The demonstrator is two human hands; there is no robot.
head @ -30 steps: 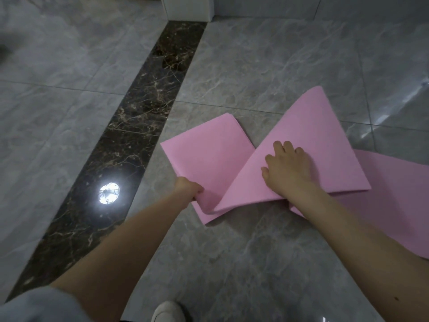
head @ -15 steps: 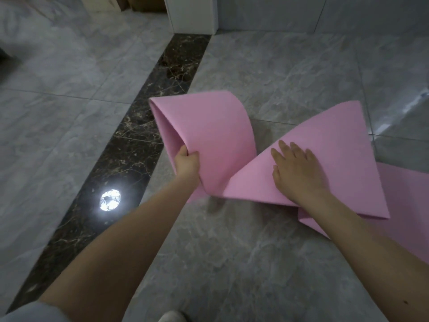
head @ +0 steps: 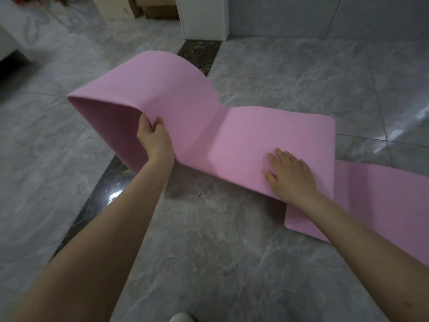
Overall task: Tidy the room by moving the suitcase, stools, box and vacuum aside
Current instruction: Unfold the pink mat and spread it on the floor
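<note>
The left hand (head: 155, 141) is gripping the soft pink foam mat's (head: 176, 101) curled edge while the flat, spread right hand (head: 289, 176) is pressing it down; it could spring back if released.

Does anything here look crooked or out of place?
Yes: the pink mat does not lie flat. Its left end arches up off the grey floor, gripped by the left hand, while the right hand presses a folded-over section.
</note>
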